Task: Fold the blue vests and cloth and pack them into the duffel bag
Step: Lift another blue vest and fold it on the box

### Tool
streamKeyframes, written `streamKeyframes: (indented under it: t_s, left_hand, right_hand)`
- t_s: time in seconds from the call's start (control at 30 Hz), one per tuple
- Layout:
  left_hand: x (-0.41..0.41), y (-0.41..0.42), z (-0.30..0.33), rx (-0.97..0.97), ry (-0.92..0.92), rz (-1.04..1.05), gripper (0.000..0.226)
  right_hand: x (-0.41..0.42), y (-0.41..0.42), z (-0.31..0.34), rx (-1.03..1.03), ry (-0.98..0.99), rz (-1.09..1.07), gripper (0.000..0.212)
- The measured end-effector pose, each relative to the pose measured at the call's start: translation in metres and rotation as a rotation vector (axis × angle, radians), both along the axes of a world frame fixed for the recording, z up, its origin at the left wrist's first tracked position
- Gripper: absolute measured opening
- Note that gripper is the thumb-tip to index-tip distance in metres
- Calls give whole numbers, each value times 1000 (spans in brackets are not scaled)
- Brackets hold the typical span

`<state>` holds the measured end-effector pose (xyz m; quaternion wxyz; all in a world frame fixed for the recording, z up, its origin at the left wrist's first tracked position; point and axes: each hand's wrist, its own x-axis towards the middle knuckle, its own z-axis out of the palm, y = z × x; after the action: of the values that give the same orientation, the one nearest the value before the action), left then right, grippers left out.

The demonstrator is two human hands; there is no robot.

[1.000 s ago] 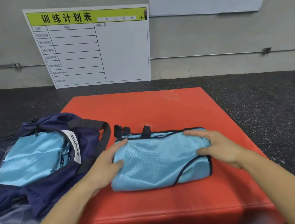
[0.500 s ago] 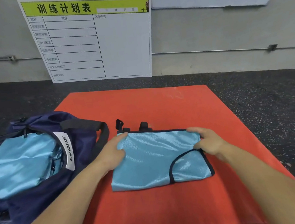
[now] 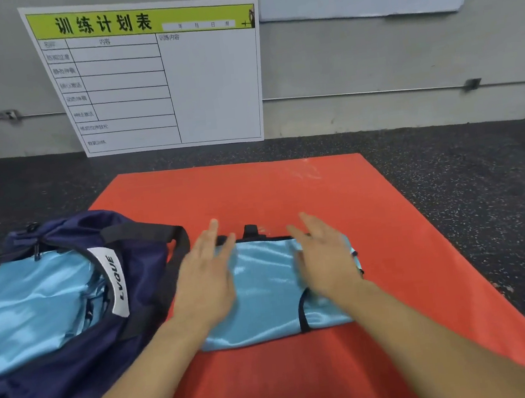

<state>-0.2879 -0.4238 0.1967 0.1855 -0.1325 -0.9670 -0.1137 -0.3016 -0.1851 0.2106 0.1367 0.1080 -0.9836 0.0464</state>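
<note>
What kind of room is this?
Probably a gym or training room: a speckled rubber floor, a padded red mat, and a training plan chart leaning on the wall.

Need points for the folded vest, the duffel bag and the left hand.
folded vest [image 3: 265, 290]: head view, bare blue fabric between the hands.
duffel bag [image 3: 144, 264]: head view, navy side panel right of the white label.
left hand [image 3: 205, 280]: head view, back of the hand.

Speckled dark floor [image 3: 464, 175], grey wall [image 3: 369, 55]
</note>
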Motion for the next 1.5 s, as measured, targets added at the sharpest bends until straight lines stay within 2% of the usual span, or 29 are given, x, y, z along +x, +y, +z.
streamKeyframes:
  t_s: [0.07, 0.1, 0.17, 0.23, 0.33, 0.5, 0.57, 0.63, 0.7, 0.8, 0.9, 0.97, 1.07, 1.13, 1.3, 1.4, 1.5]
  left_hand:
    - [5, 20, -18, -38, -52, -92, 60]
    - [8, 28, -26, -48, -109, -88, 61]
    - [11, 32, -36, -67, -225, -42, 77]
    - [9, 23, -40, -71, -314, -8, 90]
    - [5, 5, -40, -84, -303, 66, 93]
    - [8, -8, -31, -99, -347, 146, 87]
    - [12, 0, -25, -103, -290, 134, 84]
    - [18, 18, -22, -81, -214, 45, 85]
    - [25, 35, -29, -80, -222, -40, 79]
    - [30, 38, -39, -143, -268, -95, 68]
    - [16, 12, -41, -135, -262, -35, 82]
    - [7, -8, -39, -77, -324, 49, 92]
    - [4, -18, -34, -67, -354, 104, 96]
    - [7, -17, -32, -66, -362, 103, 95]
    - [15, -9, -20, -162, -335, 35, 85]
    - [20, -5, -13, -189, -331, 20, 85]
    - [26, -9, -6, -199, -316, -6, 86]
  right_hand:
    - [6, -37, -21, -65, -10, 186, 57]
    - [11, -51, -29, -93, -92, 223, 61]
    - [19, -62, -37, -86, -284, 216, 80]
    - [17, -54, -41, -50, -347, 170, 74]
    - [1, -18, -41, -31, -345, 16, 60]
    - [-4, 64, -36, -45, -377, -372, 63]
    - [-1, 69, -32, -32, -338, -419, 64]
    - [0, 47, -27, 10, -251, -281, 63]
    - [6, 6, -24, -30, -212, -33, 66]
    - [31, -36, -35, -36, -279, 283, 80]
    - [30, -11, -37, 5, -327, 253, 86]
    - [16, 18, -37, 33, -314, 127, 75]
    - [1, 47, -32, 8, -356, -34, 59]
    - [-5, 48, -25, -15, -354, 2, 56]
    - [-24, 10, -8, -68, -364, 277, 45]
    - [-29, -7, -13, -61, -460, 253, 46]
    - [-34, -8, -15, -32, -461, 176, 51]
